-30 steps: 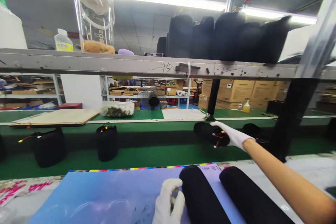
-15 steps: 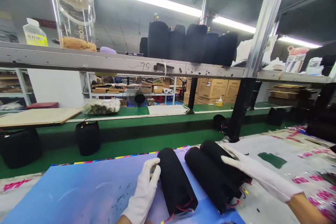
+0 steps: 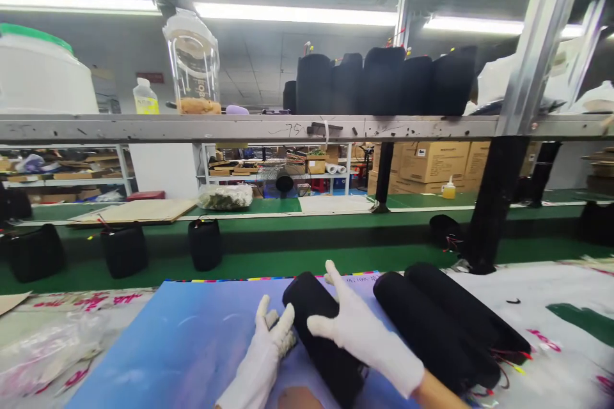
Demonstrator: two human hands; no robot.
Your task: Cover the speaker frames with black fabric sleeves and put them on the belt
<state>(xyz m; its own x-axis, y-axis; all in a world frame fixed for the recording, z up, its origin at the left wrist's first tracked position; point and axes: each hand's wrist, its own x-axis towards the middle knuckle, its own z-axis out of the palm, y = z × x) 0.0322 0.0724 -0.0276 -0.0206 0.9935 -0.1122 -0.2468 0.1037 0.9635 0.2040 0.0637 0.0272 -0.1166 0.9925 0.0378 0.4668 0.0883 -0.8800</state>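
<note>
Both my hands wear white gloves. My left hand (image 3: 269, 340) lies on the blue mat (image 3: 192, 345) with fingers spread, touching the left side of a black fabric-covered cylinder (image 3: 307, 297). My right hand (image 3: 357, 326) rests open on top of that same cylinder, fingers stretched out. Two more black cylinders (image 3: 446, 326) lie side by side to the right, with red and yellow wires at their near ends.
A green conveyor belt (image 3: 297, 262) runs behind the mat and carries several upright black cylinders (image 3: 205, 243). A metal shelf (image 3: 268, 128) overhead holds more black cylinders, a clear jug (image 3: 192, 64) and a white container. A black post (image 3: 489, 204) stands at right. A plastic bag lies at left.
My right hand left the two cylinders on the right and moved left onto the cylinder by my left hand. My view swung back to the left.
</note>
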